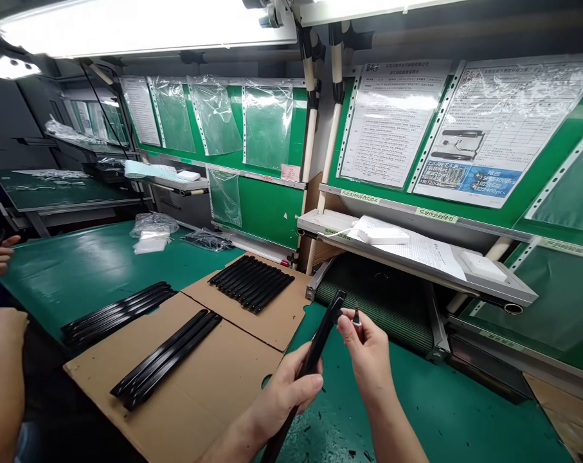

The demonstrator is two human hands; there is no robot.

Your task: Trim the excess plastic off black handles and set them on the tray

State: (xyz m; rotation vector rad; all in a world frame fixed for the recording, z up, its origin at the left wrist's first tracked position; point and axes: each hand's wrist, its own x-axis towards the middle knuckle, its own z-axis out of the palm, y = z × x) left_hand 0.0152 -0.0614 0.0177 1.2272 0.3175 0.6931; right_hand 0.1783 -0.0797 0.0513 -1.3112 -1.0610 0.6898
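Head view shows hands [291, 386] at black strip [324, 325], sleeves [348, 125] holding printed sheets [394, 122].

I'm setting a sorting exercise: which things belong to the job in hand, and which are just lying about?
Job: black strip in left hand; pointed tool in right hand; probably strips on cardboard.
Apparently lying about: clear plastic bag; loose papers.

The held black strip [324, 330] looks like smooth, glossy plastic. Brown cardboard [224, 379] is matt; the green desk [86, 247] is smooth with a soft sheen. Clear plastic sleeves [268, 125] look shiny and wrinkled; a dark belt [375, 289] looks ribbed.
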